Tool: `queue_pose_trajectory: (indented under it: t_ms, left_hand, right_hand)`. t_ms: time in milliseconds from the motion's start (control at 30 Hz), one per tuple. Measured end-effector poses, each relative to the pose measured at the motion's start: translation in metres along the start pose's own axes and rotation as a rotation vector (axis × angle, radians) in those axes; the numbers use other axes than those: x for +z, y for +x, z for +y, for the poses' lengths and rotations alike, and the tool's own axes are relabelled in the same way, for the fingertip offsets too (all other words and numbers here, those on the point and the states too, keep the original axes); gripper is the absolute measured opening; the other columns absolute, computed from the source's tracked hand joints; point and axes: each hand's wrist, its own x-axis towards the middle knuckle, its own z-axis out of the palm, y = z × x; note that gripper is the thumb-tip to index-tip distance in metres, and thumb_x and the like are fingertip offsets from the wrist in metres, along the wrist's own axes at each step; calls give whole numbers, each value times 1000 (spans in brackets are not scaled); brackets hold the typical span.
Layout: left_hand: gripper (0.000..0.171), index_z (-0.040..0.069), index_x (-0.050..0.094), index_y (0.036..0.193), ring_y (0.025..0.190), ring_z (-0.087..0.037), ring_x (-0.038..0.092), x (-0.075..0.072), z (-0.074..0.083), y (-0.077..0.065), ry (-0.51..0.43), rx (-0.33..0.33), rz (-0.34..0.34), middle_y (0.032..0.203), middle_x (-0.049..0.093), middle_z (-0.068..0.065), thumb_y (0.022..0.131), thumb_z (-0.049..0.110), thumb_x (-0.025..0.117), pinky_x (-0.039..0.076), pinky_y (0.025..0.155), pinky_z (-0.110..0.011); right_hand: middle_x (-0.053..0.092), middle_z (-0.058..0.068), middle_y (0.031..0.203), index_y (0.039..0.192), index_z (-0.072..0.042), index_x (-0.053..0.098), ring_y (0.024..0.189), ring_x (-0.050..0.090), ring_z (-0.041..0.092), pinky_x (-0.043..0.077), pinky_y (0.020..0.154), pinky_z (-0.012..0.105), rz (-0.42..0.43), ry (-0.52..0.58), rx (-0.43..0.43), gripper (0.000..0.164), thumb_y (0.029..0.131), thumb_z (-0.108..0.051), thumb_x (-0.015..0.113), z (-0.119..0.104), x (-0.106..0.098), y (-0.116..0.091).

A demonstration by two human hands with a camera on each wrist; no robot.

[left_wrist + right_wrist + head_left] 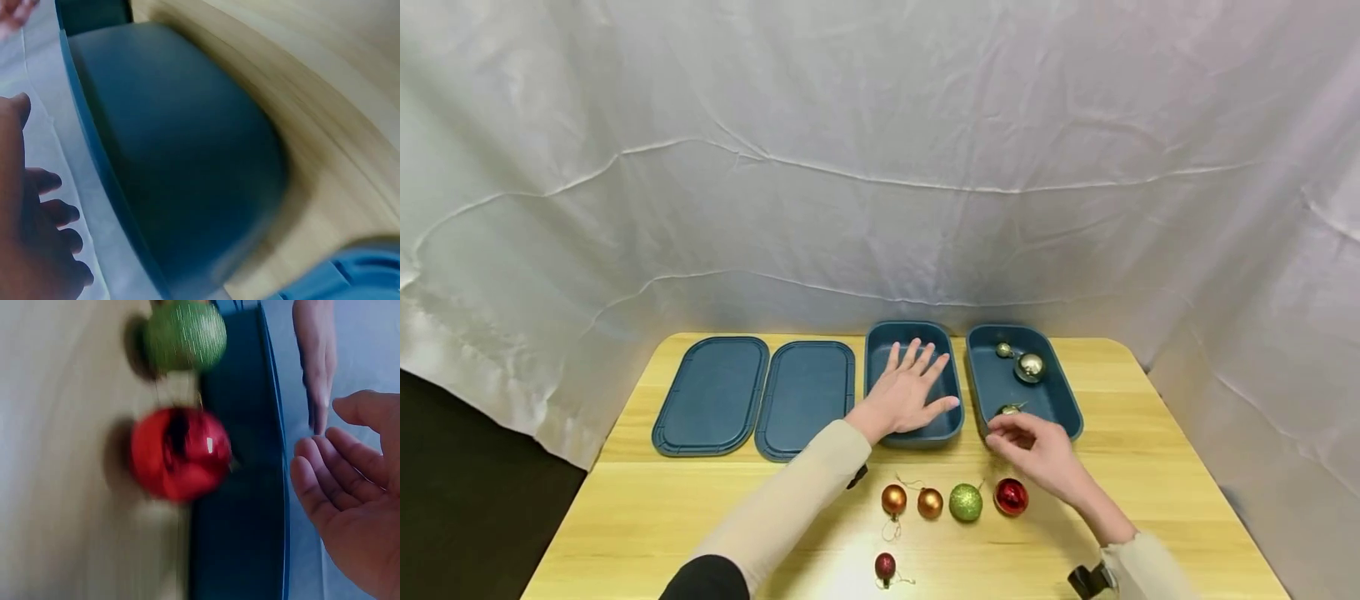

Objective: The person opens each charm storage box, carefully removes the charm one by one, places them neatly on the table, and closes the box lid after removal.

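My left hand (907, 400) is over the left blue bin (914, 326), fingers spread and straight, holding nothing. In the left wrist view its fingers (59, 212) show above the bin's rim. My right hand (1037, 450) hovers by the front edge of the right blue bin (1067, 392), fingers loosely bent; the right wrist view shows its palm (356, 531) bare. Inside that bin lie a large gold ball ornament (1029, 367), a small gold one (1003, 350) and a third gold one (1009, 409), partly hidden by my right hand. Closest to this hand on the table is a shiny red ball ornament (1011, 497).
A glittery green ball (966, 502) and two orange balls, one left (893, 499) and one right (929, 503), form a row with the red one. A dark red ornament (885, 567) lies nearer. Two blue lids, one outer (711, 396) and one inner (807, 398), lie flat at left.
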Motion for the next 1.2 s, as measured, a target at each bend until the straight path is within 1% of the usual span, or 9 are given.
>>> queue_pose_trajectory:
  t_ms: [100, 233, 300, 433, 567, 733, 900, 1067, 1200]
  left_hand:
    - [82, 20, 19, 171, 166, -34, 5, 1, 9, 9, 1, 15, -2, 177, 16, -13, 107, 71, 30, 4, 134, -57]
    - [83, 21, 16, 172, 166, -33, 5, 5, 21, 20, 30, 18, -21, 177, 17, -12, 106, 72, 27, 5, 134, -56]
    - [84, 23, 14, 172, 166, -32, 6, 8, 27, 26, 37, 16, -34, 178, 16, -10, 106, 74, 25, 4, 134, -55]
    - [86, 24, 14, 172, 166, -32, 7, 16, 37, 34, 25, 3, -53, 178, 14, -7, 104, 76, 23, 4, 134, -55]
    - [87, 25, 16, 172, 166, -33, 7, 23, 42, 36, 22, -5, -68, 179, 12, -5, 103, 78, 22, 4, 134, -55]
    - [86, 24, 17, 171, 166, -34, 7, 28, 44, 36, 50, -9, -77, 179, 12, -3, 104, 77, 21, 7, 134, -56]
    - [84, 25, 19, 171, 166, -35, 9, 32, 44, 36, 65, -16, -68, 179, 12, -3, 105, 76, 21, 8, 134, -57]
    - [84, 24, 16, 172, 166, -35, 8, 35, 46, 35, 68, -11, -69, 179, 9, -3, 105, 75, 21, 8, 134, -58]
    - [85, 25, 14, 172, 166, -34, 9, 36, 47, 35, 73, -14, -72, 179, 9, -2, 104, 77, 18, 9, 134, -58]
  right_hand:
    - [77, 0, 98, 111, -8, 78, 83, 69, 4, 59, 75, 21, 42, -61, 18, 19, 95, -18, 81, 11, -12, 10]
    - [77, 8, 105, 116, -4, 77, 88, 72, 14, 58, 76, 22, 42, -131, 62, 25, 95, -19, 80, 27, -23, 22]
    - [76, 13, 109, 119, -2, 76, 91, 73, 20, 60, 78, 27, 24, -171, 83, 29, 96, -18, 80, 35, -28, 26]
    - [73, 20, 114, 123, 1, 73, 97, 73, 29, 62, 82, 42, -38, -240, 91, 33, 96, -17, 79, 47, -34, 31]
    - [70, 24, 120, 128, 4, 70, 101, 73, 35, 63, 83, 50, -121, -253, 95, 40, 96, -19, 78, 53, -34, 33]
    - [69, 25, 124, 130, 5, 68, 102, 73, 36, 63, 82, 50, -192, -252, 103, 46, 96, -23, 79, 54, -34, 38]
    - [73, 23, 120, 128, 5, 69, 98, 75, 32, 63, 79, 46, -250, -263, 108, 44, 95, -22, 79, 55, -35, 44]
    - [76, 21, 115, 125, 4, 71, 95, 76, 29, 64, 76, 41, -275, -265, 118, 41, 94, -21, 80, 57, -35, 45]
    - [77, 17, 109, 125, 3, 70, 95, 77, 30, 64, 76, 40, -294, -255, 127, 40, 94, -20, 79, 59, -33, 44]
